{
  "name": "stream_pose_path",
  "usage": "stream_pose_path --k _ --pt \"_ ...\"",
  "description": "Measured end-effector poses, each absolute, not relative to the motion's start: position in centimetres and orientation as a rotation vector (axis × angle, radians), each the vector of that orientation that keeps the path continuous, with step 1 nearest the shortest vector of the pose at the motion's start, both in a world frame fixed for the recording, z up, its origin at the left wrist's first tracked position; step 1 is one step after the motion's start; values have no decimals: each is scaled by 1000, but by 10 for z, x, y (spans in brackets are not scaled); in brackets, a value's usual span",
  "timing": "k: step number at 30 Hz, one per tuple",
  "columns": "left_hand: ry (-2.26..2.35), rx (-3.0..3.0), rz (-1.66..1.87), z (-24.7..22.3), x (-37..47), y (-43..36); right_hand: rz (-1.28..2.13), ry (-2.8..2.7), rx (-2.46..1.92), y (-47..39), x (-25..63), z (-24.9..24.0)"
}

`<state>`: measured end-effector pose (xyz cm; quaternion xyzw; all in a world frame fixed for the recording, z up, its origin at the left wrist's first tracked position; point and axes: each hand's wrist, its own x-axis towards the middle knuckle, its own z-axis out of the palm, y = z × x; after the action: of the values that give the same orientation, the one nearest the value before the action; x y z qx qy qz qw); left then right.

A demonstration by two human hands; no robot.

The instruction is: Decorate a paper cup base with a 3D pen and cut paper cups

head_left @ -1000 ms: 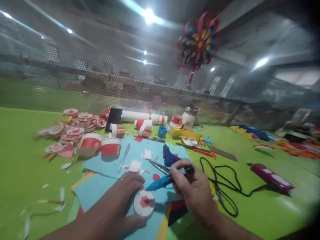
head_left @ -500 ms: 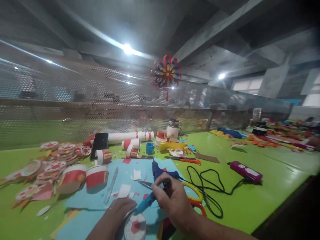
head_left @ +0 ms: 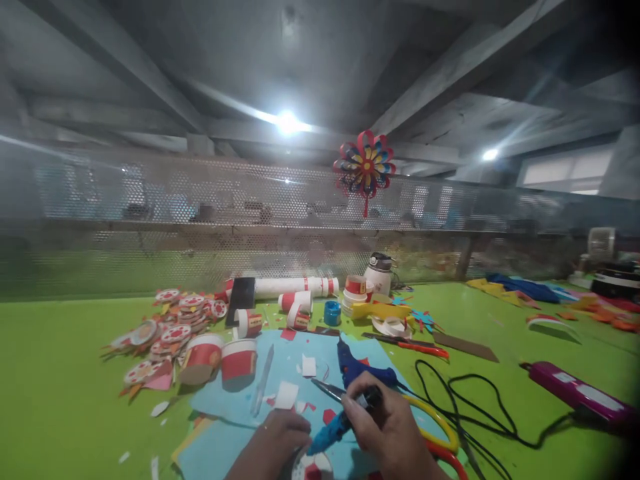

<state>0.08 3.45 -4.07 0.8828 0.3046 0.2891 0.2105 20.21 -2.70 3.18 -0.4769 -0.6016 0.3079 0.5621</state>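
My right hand (head_left: 383, 427) is closed around a blue, pen-like thing (head_left: 330, 433) with a black end, tilted down to the left. Its lower tip meets the edge of a round white piece (head_left: 313, 467) with a red pattern, cut off by the bottom of the view. My left hand (head_left: 280, 440) has its fingers bent at this round piece and appears to grip it; the fingertips are partly hidden. Under my right hand lie scissors (head_left: 440, 427) with yellow and red handles. A dark blue glue gun (head_left: 367, 370) rests just beyond that hand.
Light blue paper sheets (head_left: 215, 460) cover the green table (head_left: 65, 400) before me. Red-and-white paper cups (head_left: 239, 360) and a pile of decorated discs (head_left: 175, 333) stand left. A black cord (head_left: 490, 380) runs right to a purple device (head_left: 575, 390). A perforated screen (head_left: 200, 193) closes the back.
My view has turned left and tilted up, so everything sits further right and the round piece lower in the picture. Both hands keep their holds, with the blue tip still at the round piece.
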Motion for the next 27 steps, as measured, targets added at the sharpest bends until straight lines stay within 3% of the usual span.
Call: stream_pose_path --k 6,17,27 --pt "827 2512 791 -51 4 36 699 -1371 -1120 -28 204 32" --pt "751 2450 883 -23 -1 7 783 -1583 -1055 -39 210 45" --pt "822 2576 750 -10 -4 5 965 -1518 -1002 -17 211 36"
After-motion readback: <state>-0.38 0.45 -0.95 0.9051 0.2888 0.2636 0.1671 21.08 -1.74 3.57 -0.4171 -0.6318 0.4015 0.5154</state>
